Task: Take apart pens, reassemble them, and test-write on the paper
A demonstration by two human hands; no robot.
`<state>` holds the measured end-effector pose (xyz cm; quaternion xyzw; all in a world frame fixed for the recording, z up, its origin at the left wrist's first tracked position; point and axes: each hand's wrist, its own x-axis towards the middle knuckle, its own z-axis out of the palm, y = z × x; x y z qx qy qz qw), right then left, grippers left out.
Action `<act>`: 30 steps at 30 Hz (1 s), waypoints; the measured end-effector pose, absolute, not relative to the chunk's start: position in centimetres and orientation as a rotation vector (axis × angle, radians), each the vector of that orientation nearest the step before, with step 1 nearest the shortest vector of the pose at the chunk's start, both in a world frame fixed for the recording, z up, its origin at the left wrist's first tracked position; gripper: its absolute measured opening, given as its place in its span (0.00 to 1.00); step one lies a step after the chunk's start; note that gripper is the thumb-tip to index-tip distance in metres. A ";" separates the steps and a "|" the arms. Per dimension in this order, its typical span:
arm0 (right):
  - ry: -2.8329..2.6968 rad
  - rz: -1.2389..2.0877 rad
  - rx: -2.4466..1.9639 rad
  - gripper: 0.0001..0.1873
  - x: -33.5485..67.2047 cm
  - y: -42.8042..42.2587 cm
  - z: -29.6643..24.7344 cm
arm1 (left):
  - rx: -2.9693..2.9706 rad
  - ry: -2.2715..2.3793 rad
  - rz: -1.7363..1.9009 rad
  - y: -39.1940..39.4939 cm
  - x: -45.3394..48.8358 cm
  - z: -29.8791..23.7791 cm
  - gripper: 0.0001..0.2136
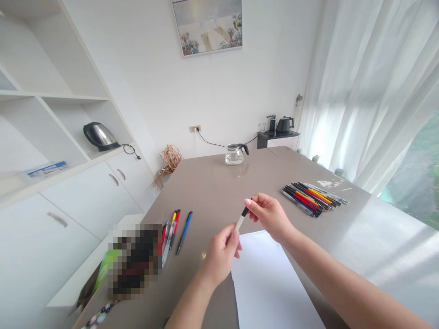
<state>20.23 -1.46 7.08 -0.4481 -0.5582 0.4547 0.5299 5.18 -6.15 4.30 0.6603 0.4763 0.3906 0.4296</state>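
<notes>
Two bare hands are near each other, not touching: the left hand (219, 253) pinches the white barrel of one black-and-white pen (240, 222), and the right hand (269, 212) pinches its black end. I see it held aslant above the brown table (206, 187), near the far left corner of one sheet of white paper (270, 278); it is slim, pale toward the left hand, dark toward the right. To the left I count one blue pen (185, 230), lying alone, and beside it a cluster of pens (174, 228), at least four, with red, yellow and clear parts. To the right lies one pile of pens (308, 198), too many for me to count, with white scraps (331, 183) nearby. Farther off I make out one glass pot (235, 156) holding clear liquid, one steel kettle (101, 136) on the left, one black kettle (284, 124) on the right and, highest, one framed picture (209, 25)
</notes>
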 end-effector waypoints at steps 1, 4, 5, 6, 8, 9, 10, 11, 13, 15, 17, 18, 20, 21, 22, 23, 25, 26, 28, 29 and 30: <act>-1.348 1.078 -1.079 0.18 20.3 -1.4 7.1 | 1.635 1.147 0.937 -6.2 5.3 4.3 0.16; -1.391 1.022 -1.130 0.18 20.4 -1.5 7.0 | 1.633 1.121 0.874 -6.4 5.4 4.0 0.15; -1.404 0.995 -1.148 0.18 20.4 -1.7 7.0 | 1.639 1.135 0.874 -6.4 5.4 3.9 0.15; -1.415 0.971 -1.162 0.18 20.3 -1.8 7.0 | 1.644 1.151 0.882 -6.4 5.4 3.7 0.14; -1.428 0.950 -1.165 0.17 20.1 -2.0 7.0 | 1.627 1.161 0.901 -6.3 5.5 3.6 0.14; -1.428 0.960 -1.147 0.17 20.0 -2.1 7.0 | 1.585 1.146 0.915 -6.3 5.5 3.6 0.13; -1.423 0.985 -1.121 0.17 19.9 -2.2 7.0 | 1.514 1.117 0.934 -6.2 5.6 3.7 0.12; -1.416 1.017 -1.091 0.16 19.7 -2.2 7.0 | 1.420 1.074 0.961 -6.2 5.6 3.8 0.11; -1.413 1.077 -1.045 0.17 19.5 -2.3 6.9 | 1.207 0.961 1.052 -6.1 5.6 4.1 0.09; -1.456 1.117 -1.055 0.18 19.4 -2.2 6.7 | 1.028 0.842 1.182 -5.9 5.3 4.4 0.07; -1.536 1.136 -1.113 0.18 19.3 -2.2 6.4 | 0.906 0.755 1.293 -5.6 5.0 4.5 0.05; -1.576 1.143 -1.146 0.19 19.2 -2.2 6.2 | 0.857 0.737 1.335 -5.5 4.8 4.4 0.05; -1.651 1.162 -1.190 0.20 19.2 -2.3 5.9 | 0.768 0.746 1.403 -5.1 4.5 4.1 0.05; -1.683 1.178 -1.193 0.20 19.2 -2.3 5.8 | 0.727 0.762 1.434 -4.9 4.3 3.8 0.06; -1.712 1.204 -1.185 0.19 19.2 -2.4 5.7 | 0.688 0.777 1.463 -4.8 4.2 3.6 0.07; -1.734 1.242 -1.171 0.19 19.2 -2.4 5.6 | 0.655 0.788 1.485 -4.6 4.1 3.4 0.07; -1.744 1.331 -1.129 0.16 19.1 -2.4 5.5 | 0.612 0.798 1.499 -4.5 3.9 3.2 0.07; -1.728 1.372 -1.106 0.15 19.0 -2.4 5.5 | 0.601 0.804 1.495 -4.4 3.9 3.1 0.07; -1.651 1.436 -1.056 0.12 18.9 -2.3 5.5 | 0.600 0.818 1.471 -4.4 3.8 3.2 0.06; -1.587 1.459 -1.027 0.11 18.9 -2.3 5.6 | 0.605 0.822 1.459 -4.4 3.7 3.2 0.07; -1.510 1.477 -0.993 0.11 18.9 -2.2 5.6 | 0.614 0.825 1.449 -4.4 3.7 3.3 0.08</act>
